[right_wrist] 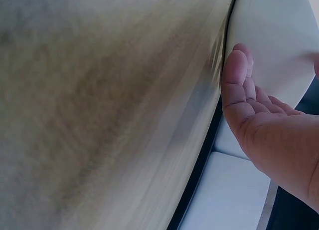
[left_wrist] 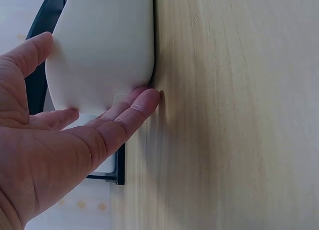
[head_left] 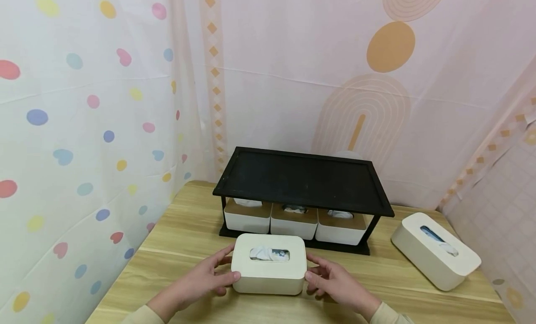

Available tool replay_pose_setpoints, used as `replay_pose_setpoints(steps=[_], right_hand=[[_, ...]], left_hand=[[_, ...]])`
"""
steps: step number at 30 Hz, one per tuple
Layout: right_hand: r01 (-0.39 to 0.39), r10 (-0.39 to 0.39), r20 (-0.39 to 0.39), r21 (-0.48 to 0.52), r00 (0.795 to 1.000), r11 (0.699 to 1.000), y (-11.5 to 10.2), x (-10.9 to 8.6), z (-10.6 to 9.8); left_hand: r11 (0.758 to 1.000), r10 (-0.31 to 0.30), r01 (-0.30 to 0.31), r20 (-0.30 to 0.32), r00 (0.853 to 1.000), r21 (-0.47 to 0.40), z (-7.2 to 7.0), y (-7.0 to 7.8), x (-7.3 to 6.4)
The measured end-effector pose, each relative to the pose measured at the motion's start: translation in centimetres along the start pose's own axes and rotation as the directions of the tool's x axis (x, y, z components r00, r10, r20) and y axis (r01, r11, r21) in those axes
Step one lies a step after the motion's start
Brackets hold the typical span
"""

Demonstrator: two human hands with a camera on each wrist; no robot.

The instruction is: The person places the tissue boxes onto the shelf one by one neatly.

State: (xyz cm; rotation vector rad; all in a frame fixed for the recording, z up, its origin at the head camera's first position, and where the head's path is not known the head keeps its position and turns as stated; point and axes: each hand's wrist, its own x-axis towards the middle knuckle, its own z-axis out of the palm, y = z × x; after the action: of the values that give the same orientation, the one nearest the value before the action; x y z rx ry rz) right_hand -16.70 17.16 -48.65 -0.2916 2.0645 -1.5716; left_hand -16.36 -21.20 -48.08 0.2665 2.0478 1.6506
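Observation:
A cream tissue box (head_left: pixel 269 268), white tissue showing in its oval slot, sits on the wooden table between both hands. My left hand (head_left: pixel 207 273) holds its left end, thumb at the front corner and fingers along the side. In the left wrist view, the lower fingers (left_wrist: pixel 130 110) reach the box's bottom edge by the tabletop. My right hand (head_left: pixel 335 280) holds the opposite end, thumb against the front corner. The right wrist view shows that hand's bent fingers (right_wrist: pixel 238 85) beside the box wall (right_wrist: pixel 271 45); its thumb is mostly out of frame.
Behind the box stands a black rack (head_left: pixel 305 178) with a flat top. Under it are three white boxes with brown lids, one being the middle box (head_left: pixel 294 227). Another cream tissue box (head_left: pixel 435 252) lies at the right. Patterned curtains (head_left: pixel 276 72) enclose the table (head_left: pixel 167 249).

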Motion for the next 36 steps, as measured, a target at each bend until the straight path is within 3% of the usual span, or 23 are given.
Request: replay_pose_setpoints(steps=[11, 24, 36], right_hand=[[-0.018, 0.017, 0.012, 0.049, 1.0, 0.999, 0.3, 0.27, -0.12], [0.079, -0.08, 0.024, 0.038, 0.997, 0.996, 0.45, 0.6, -0.08], [0.091, -0.092, 0.02, 0.055, 0.996, 0.994, 0.18, 0.46, 0.09]], left_hand=[[0.999, -0.032, 0.031, -0.02, 0.999, -0.013, -0.02, -0.1, 0.12], [0.999, -0.029, 0.028, -0.036, 0.999, -0.035, 0.04, -0.6, 0.15], [0.999, -0.028, 0.027, -0.033, 0.999, -0.037, 0.0, -0.56, 0.08]])
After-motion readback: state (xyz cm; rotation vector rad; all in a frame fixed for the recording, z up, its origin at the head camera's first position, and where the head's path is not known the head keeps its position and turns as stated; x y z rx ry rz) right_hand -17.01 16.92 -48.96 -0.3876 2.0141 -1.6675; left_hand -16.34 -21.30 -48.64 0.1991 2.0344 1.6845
